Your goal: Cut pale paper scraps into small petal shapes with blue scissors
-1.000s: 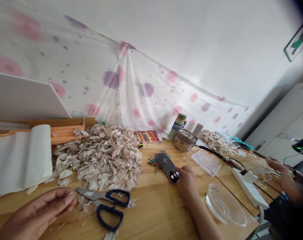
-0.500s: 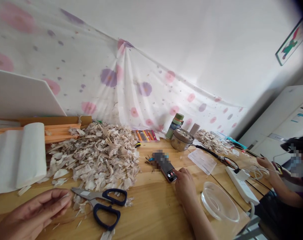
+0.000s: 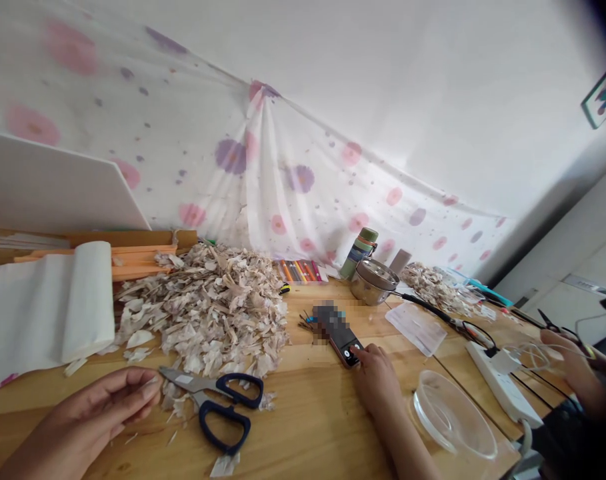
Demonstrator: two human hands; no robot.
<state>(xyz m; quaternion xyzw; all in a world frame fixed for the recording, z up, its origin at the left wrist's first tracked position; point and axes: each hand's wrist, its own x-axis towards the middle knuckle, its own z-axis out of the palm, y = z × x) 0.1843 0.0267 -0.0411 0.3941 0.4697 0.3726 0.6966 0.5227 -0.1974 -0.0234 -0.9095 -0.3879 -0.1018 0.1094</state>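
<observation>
My left hand (image 3: pixel 100 408) lies low on the wooden table (image 3: pixel 307 427) at the lower left. Its fingers are pressed together against the thumb in a loose pinch, and what they hold is too small to make out. Its fingertips are just left of the blades of the blue-handled scissors (image 3: pixel 217 400). My right hand (image 3: pixel 377 380) rests at the middle of the table with its fingers curled and its index fingertip on the lower end of a dark phone (image 3: pixel 340 333). A big heap of pale dry flakes (image 3: pixel 213 307) lies behind the scissors.
A clear glass dish (image 3: pixel 453 417) sits right of my right arm. Behind are a steel pot (image 3: pixel 373 280), a green bottle (image 3: pixel 360 250), coloured pens (image 3: pixel 300 271), a white power strip (image 3: pixel 503 383) and a white roll (image 3: pixel 85 300). A co-worker's hand (image 3: pixel 570 357) works at the right edge.
My right index finger has stayed on the phone, and my left hand keeps its pinch by the scissors. The view has swung slightly, and the co-worker's hand at the right has shifted.
</observation>
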